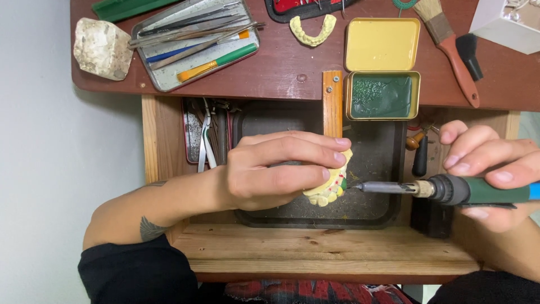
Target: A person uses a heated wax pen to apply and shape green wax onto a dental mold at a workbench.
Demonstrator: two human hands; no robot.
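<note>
My left hand (275, 169) grips a pale yellow dental cast (329, 188) with red marks and a patch of green wax, held over a dark tray (315, 217). My right hand (489, 169) holds a green-handled electric wax tool (450, 190) level, like a pen. Its metal tip (357, 186) touches the right side of the cast. An open yellow tin of green wax (383, 94) sits just above the hands, its lid (382, 44) beside it.
On the red-brown bench top lie a metal tray of hand instruments (194, 42), a plaster block (102, 48), a second yellow dental arch (313, 31) and a brush (453, 48). Pliers (205, 141) hang in the wooden drawer at left.
</note>
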